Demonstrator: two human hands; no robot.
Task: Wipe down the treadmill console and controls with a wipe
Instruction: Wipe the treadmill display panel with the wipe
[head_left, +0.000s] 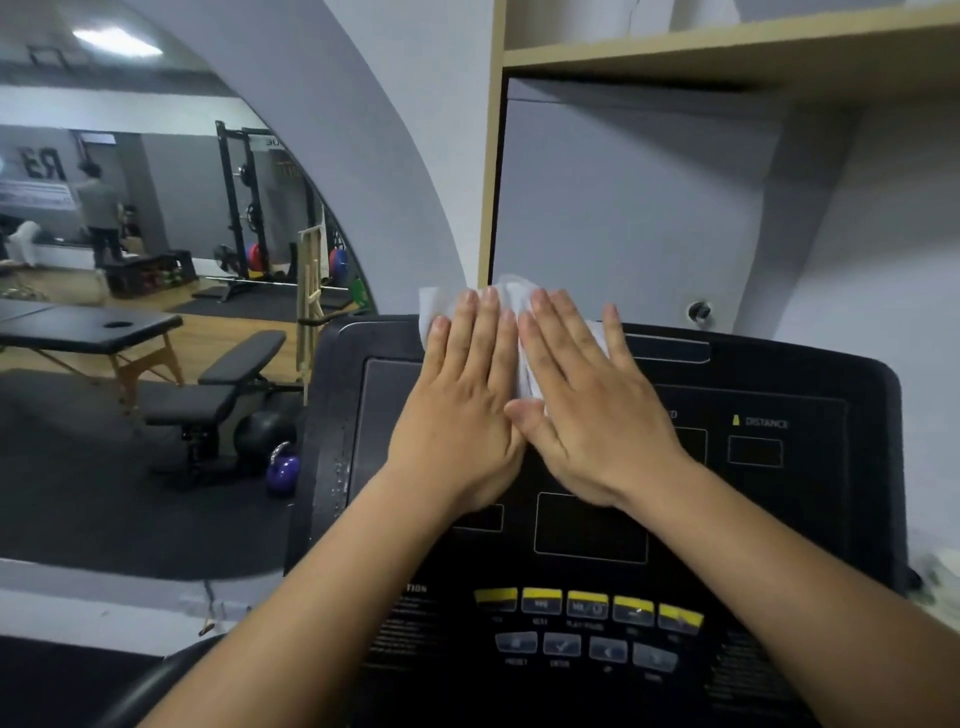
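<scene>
2 grips on the wipe, both flat. Left grip (457, 410) and right grip (587, 410) lie side by side, palms down, fingers straight and close together, thumbs meeting between them. Neither curls round anything; both press the wipe (434, 309) against the upper part of the console (831, 493).

Wipe: white, crumpled, mostly hidden under my fingers. Its edges show beyond the left fingertips and between the 2 grips, reaching over the console's top edge.

Below my wrists: 1 dark display window (589, 527), then 1 row of 5 yellow buttons (587, 603), then 1 row of 4 grey buttons (561, 644). DISTANCE label (761, 422) sits right of the right grip.

Surroundings: arched mirror (156, 260) at left, purple kettlebell (283, 467) in it; wooden shelf (727, 47) above.
</scene>
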